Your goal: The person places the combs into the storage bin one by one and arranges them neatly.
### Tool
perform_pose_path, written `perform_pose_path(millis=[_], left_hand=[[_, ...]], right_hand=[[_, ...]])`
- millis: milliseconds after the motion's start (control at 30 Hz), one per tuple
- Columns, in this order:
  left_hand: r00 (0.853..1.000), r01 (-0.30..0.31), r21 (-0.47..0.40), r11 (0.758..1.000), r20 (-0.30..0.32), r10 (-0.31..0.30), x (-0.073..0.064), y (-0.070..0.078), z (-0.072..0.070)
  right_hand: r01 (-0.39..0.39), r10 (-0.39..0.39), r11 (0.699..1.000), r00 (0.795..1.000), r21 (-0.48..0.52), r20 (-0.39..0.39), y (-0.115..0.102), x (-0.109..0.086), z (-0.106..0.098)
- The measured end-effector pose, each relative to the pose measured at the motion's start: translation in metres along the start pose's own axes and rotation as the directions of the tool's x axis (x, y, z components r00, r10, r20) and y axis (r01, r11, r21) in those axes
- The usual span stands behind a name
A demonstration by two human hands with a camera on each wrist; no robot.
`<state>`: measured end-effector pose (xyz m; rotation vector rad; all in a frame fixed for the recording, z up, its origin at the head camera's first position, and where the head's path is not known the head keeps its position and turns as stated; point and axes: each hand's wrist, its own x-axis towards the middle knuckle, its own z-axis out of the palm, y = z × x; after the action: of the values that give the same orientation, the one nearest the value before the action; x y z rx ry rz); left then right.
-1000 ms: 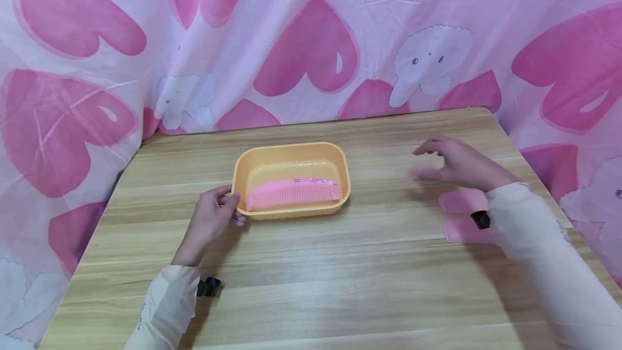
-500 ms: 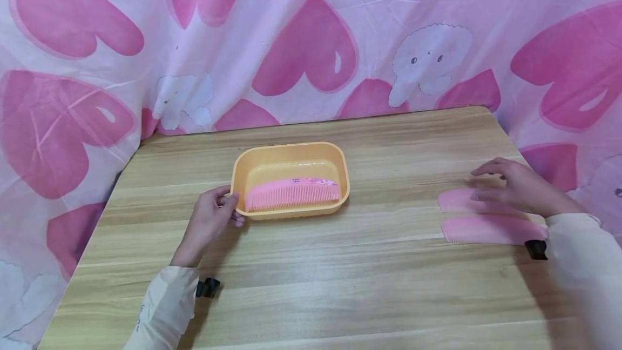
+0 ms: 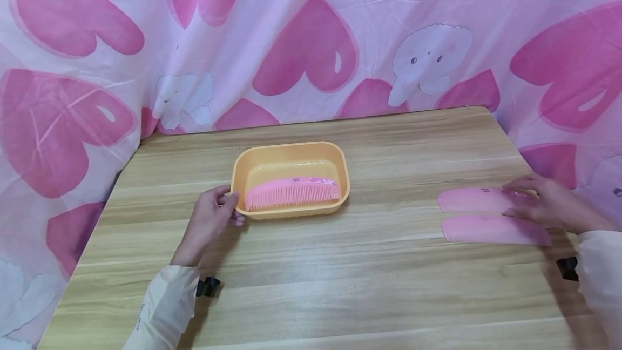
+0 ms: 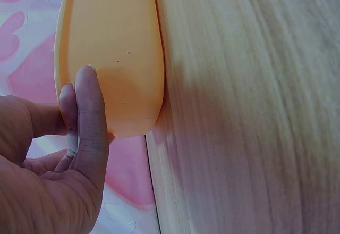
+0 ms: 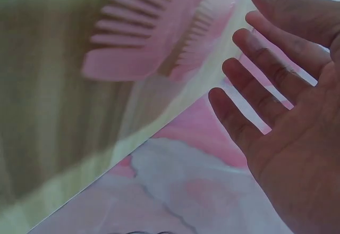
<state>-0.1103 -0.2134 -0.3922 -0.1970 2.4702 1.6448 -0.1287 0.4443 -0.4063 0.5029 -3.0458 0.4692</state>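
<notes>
My left hand (image 3: 208, 221) grips the left end of a yellow-orange plastic box (image 3: 291, 150), thumb at the rim and fingers against the outer wall. Inside the box lies a pink comb (image 3: 290, 193), teeth facing me. On the right of the table are two more pink combs, a farther one (image 3: 468, 200) and a nearer one (image 3: 491, 229), side by side. My right hand (image 3: 551, 204) is over the right end of the farther comb and overlaps it in the head view. Its fingers (image 5: 265, 101) look fairly straight and spread in the right wrist view, with nothing held.
The wooden table (image 3: 340, 290) fills the front of the scene. A pink curtain (image 3: 214, 53) printed with hearts hangs behind and beside it. Dark wrist-worn pieces show at the left sleeve (image 3: 162, 307) and the right sleeve (image 3: 600, 269).
My right hand has moved right and toward me, from bare table beyond the combs to the farther comb's right end, uncovering the nearer comb. The left hand and box have stayed put.
</notes>
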Motion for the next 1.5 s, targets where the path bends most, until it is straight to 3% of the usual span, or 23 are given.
perform_pose_path(millis=[400, 667, 867, 1100, 1500], left_hand=[[1.000, 0.003, 0.000, 1.000, -0.006, -0.003, 0.000, -0.001, 0.001], [1.000, 0.013, 0.017, 1.000, -0.015, -0.013, 0.000, 0.000, 0.000], [1.000, 0.025, 0.014, 1.000, -0.013, -0.025, 0.000, 0.001, 0.001], [1.000, 0.008, 0.003, 1.000, -0.012, -0.008, 0.000, 0.000, 0.001], [1.000, -0.014, -0.035, 0.999, -0.006, 0.013, -0.001, -0.001, 0.000]], right_hand=[[0.012, -0.012, 1.000, 0.999, 0.000, 0.041, 0.007, -0.001, 0.007], [0.077, -0.077, 0.997, 0.997, 0.003, 0.028, 0.001, 0.008, 0.010], [0.102, -0.102, 0.995, 0.994, 0.012, 0.025, -0.013, 0.022, 0.012], [0.053, -0.061, 0.997, 0.989, 0.063, 0.134, -0.040, 0.044, 0.014], [0.072, -0.094, 0.991, 0.977, 0.116, 0.194, -0.075, 0.079, 0.025]])
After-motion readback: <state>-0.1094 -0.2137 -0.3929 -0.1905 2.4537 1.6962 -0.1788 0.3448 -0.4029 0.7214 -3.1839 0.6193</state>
